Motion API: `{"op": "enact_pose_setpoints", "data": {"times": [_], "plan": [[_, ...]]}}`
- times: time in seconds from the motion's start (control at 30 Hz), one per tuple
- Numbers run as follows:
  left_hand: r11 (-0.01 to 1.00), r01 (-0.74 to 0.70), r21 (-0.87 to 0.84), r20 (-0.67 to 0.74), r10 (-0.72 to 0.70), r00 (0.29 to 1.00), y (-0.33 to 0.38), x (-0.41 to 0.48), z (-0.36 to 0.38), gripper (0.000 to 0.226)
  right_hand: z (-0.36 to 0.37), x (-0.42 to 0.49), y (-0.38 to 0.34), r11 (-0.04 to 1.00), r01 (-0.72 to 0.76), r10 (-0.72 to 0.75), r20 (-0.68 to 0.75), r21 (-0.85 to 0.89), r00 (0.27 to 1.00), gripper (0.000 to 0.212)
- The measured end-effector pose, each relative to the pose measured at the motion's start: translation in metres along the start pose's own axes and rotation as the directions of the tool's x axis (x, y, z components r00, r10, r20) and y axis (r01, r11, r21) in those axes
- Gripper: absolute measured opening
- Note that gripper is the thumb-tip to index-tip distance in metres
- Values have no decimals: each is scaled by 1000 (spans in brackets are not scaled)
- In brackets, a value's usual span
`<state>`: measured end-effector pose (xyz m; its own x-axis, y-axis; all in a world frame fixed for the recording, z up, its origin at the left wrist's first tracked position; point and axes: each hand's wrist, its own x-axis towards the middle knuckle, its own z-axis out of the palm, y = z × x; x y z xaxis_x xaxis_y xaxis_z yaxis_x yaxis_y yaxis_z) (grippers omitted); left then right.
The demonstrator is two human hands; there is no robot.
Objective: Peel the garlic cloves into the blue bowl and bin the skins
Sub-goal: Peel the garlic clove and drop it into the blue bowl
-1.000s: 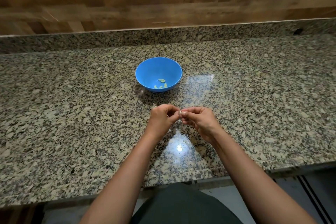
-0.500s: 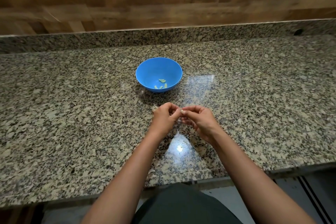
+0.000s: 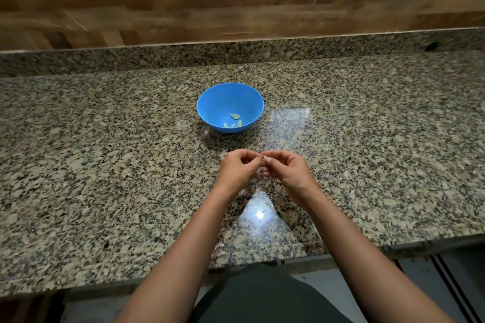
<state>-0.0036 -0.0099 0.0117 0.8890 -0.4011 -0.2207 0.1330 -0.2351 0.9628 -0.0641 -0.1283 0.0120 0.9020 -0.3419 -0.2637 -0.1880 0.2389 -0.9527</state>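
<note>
Left hand [image 3: 237,168] and right hand [image 3: 288,169] pinched garlic clove [image 3: 263,157] in curled fingers [image 3: 275,155], near side of blue bowl [image 3: 210,102]. Best move was probably steady hold, nail under skin.

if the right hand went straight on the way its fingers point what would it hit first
Probably the left hand: fingers of the right hand point across at it, both pinching a small garlic clove between them.

Garlic clove [image 3: 263,157] pinched between left hand [image 3: 237,168] and right hand [image 3: 287,169]: nearly all hidden by fingertips [image 3: 256,161], skin state unreadable. Peeled cloves [image 3: 233,120] in blue bowl [image 3: 217,102]: too small to count surely. Pale scrap [image 3: 219,245] near counter [image 3: 105,165] front edge: unidentifiable. Both forearms [image 3: 170,265] cut by bottom edge.
</note>
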Motion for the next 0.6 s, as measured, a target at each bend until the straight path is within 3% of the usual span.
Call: {"op": "enact_pose_setpoints", "data": {"times": [0.2,0.6], "plan": [[998,25,-65,11,-24,1000,6,-2,0,8,1,1,6,956,128,-135,-8,-263,991,15],[986,73,-149,40,-68,997,9,-5,-2,8,0,-1,3,904,192,-198,23,-382,980,15]]}}
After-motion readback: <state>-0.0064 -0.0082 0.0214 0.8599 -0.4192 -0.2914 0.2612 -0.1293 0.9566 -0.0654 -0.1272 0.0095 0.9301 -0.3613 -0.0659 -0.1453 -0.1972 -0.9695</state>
